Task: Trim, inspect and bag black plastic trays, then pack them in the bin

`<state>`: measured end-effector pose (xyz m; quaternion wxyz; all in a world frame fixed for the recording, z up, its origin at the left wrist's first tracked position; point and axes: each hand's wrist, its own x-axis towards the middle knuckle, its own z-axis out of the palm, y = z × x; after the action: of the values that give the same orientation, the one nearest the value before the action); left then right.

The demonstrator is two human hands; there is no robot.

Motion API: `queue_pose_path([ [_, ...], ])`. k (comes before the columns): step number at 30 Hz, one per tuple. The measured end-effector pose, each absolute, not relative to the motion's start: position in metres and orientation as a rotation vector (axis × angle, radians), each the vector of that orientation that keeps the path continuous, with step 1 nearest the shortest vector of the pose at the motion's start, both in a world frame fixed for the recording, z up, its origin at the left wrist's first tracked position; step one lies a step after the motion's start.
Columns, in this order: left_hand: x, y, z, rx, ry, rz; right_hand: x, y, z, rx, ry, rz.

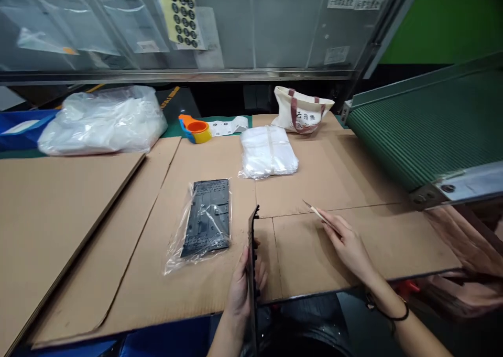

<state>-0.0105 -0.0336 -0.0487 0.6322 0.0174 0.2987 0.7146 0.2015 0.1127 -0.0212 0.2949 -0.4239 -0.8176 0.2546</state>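
Observation:
My left hand (241, 286) grips a thin black plastic panel (252, 252) held on edge above the near side of the cardboard-covered table (334, 252). My right hand (348, 244) rests on the cardboard to the right, pinching a slim tan stick-like tool (314, 212) that points away from me. To the left lies another black panel inside a clear plastic bag (206, 220), flat on the cardboard.
A stack of clear bags (268, 151) lies at the centre back, with a canvas tote (301, 110) behind it. An orange and yellow tape dispenser (195, 129) and a large white bagged bundle (104, 120) sit at the back left. A green conveyor (428, 123) rises at right.

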Motion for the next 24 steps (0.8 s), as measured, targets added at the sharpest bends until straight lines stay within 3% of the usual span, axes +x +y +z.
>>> queue_pose_path([
  [9,-0.026,-0.032,-0.073,0.144,0.350,1.665,0.328,0.040,-0.002,-1.690,-2.125,0.112],
  [24,-0.030,-0.032,-0.051,0.135,0.448,1.539,0.350,-0.018,-0.024,-1.833,-2.259,0.174],
])
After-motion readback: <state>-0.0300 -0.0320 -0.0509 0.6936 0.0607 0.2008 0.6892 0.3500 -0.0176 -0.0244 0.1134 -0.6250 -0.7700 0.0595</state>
